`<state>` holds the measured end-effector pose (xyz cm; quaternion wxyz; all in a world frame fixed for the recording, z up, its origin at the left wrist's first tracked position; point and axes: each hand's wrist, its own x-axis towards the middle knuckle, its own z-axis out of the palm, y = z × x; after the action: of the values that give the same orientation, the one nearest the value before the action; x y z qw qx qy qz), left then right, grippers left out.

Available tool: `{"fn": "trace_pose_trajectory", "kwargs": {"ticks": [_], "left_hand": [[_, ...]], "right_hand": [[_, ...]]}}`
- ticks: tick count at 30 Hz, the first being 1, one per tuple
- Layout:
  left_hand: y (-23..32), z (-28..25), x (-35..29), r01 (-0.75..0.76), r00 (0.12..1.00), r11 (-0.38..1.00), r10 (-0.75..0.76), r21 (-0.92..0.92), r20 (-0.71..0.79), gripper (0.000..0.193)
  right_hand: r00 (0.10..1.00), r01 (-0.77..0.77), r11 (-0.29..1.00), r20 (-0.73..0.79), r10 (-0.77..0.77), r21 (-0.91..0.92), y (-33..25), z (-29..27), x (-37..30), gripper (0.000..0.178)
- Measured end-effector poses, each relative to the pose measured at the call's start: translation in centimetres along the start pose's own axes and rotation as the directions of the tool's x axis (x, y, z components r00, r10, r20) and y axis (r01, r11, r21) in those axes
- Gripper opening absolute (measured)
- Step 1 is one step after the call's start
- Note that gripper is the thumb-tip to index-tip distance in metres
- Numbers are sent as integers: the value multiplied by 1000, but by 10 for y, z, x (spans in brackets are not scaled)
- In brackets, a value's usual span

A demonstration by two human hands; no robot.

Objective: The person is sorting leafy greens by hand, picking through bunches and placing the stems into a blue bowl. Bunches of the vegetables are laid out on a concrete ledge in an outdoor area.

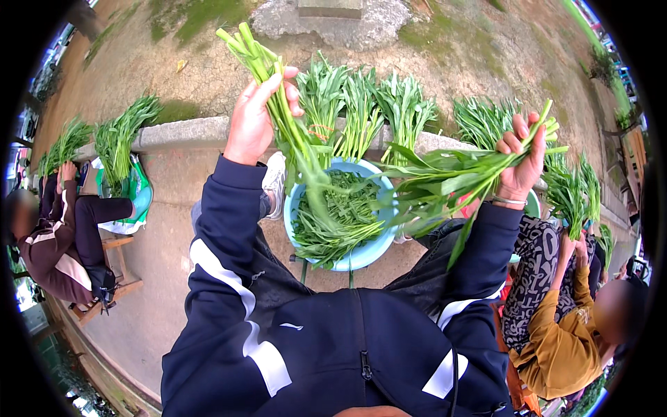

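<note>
My left hand point(251, 124), raised at the upper left, is closed round a bunch of water spinach point(258, 59). Its pale cut stems point up and its leafy ends hang, blurred by motion, over a light blue tub point(358, 263). Torn green leaves point(340, 222) fill much of that tub, which stands between my knees. To the right, my right hand point(521, 167) grips a second bunch of water spinach point(458, 170), stems toward the upper right and long leaves drooping leftward near the tub's rim.
Several bunches of greens point(410, 111) lean along a low stone kerb point(184, 133) beyond the tub. A person point(59, 247) sits on a wooden stool at left beside a green bag point(142, 201). At right, another person in a mustard top point(559, 344) holds greens.
</note>
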<state>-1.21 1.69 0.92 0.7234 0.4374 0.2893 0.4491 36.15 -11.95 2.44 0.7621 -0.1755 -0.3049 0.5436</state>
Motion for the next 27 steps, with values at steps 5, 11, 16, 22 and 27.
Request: {"fn": "trace_pose_trajectory", "kwargs": {"ticks": [5, 11, 16, 22, 27], "left_hand": [[4, 8, -2, 109, 983, 989, -93, -96, 156, 37], [1, 31, -14, 267, 918, 963, -262, 26, 298, 39], [-9, 43, -19, 386, 858, 920, -383, 64, 343, 36], [-11, 48, -22, 471, 821, 867, -498, 162, 279, 34], [-13, 45, -22, 463, 826, 866, -499, 192, 261, 30]], "right_hand": [[985, -89, 969, -162, 52, -231, -3, -7, 0, 28], [955, -276, 716, -267, 129, -641, 54, 39, 8, 25], [959, -281, 662, -178, 220, -695, 90, 67, 11, 23], [945, -278, 701, -58, 321, -657, 103, 80, 10, 22], [924, -261, 585, -23, 381, -768, 103, 72, 6, 20]]}}
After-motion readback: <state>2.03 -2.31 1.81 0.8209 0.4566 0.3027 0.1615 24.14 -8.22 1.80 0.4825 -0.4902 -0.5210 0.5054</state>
